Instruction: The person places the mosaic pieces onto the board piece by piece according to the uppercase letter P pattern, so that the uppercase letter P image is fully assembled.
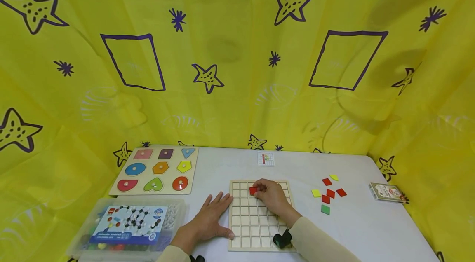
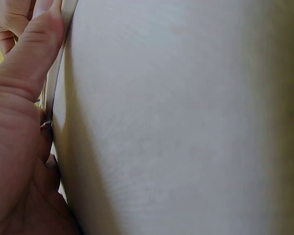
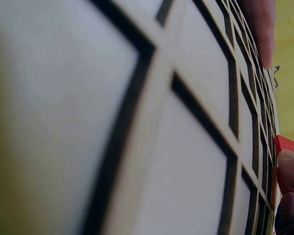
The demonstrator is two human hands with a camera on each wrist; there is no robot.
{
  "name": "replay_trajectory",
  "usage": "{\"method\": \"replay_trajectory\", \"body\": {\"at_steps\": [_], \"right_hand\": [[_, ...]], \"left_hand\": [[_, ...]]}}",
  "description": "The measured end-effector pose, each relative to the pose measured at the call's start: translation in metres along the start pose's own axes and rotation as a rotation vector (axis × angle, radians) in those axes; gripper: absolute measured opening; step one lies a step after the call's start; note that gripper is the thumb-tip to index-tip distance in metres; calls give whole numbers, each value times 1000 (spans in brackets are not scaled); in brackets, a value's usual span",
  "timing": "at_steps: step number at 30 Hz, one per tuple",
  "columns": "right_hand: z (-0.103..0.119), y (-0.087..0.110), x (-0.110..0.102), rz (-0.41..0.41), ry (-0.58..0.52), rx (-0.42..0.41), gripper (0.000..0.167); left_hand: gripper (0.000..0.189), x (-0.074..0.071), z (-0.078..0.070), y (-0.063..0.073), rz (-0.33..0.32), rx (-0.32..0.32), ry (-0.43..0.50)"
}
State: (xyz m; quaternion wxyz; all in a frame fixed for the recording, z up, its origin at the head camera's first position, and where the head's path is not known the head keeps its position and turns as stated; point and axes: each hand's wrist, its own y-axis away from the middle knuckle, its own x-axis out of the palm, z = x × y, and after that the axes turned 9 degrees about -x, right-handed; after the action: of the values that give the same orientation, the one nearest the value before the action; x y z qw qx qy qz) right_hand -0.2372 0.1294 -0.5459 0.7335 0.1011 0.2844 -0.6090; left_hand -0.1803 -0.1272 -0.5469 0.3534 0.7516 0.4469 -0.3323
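Observation:
A wooden grid board (image 1: pixel 244 231) with square cells lies on the table in front of me. My right hand (image 1: pixel 273 199) reaches over its upper part and pinches a red square tile (image 1: pixel 253 190) between thumb and fingers. In the right wrist view the red tile (image 3: pixel 285 143) is tilted at the grid's surface. My left hand (image 1: pixel 210 218) lies with fingers spread along the board's left edge, its thumb touching the lower part. In the left wrist view the thumb (image 2: pixel 36 46) rests at the board's edge. Cells under my right hand are hidden.
Loose red, yellow and green tiles (image 1: pixel 325 199) lie right of the board. A small card with a coloured grid pattern (image 1: pixel 266 158) is behind it. At left are a shape puzzle (image 1: pixel 170 179) and a molecular model kit box (image 1: pixel 130 225); a card box (image 1: pixel 387 192) lies far right.

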Motion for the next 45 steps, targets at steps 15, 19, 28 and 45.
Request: {"method": "replay_trajectory", "body": {"at_steps": [15, 19, 28, 45], "right_hand": [[-3, 2, 1, 51, 26, -49, 20], [-3, 2, 1, 48, 25, -46, 20], [-1, 3, 0, 42, 11, -43, 20], [0, 3, -2, 12, 42, -34, 21]], "left_hand": [[117, -1, -1, 1, -10, 8, -2], [116, 0, -1, 1, -8, 6, 0], [116, -1, -1, 1, -12, 3, -8], [116, -1, -1, 1, -8, 1, 9]]}}
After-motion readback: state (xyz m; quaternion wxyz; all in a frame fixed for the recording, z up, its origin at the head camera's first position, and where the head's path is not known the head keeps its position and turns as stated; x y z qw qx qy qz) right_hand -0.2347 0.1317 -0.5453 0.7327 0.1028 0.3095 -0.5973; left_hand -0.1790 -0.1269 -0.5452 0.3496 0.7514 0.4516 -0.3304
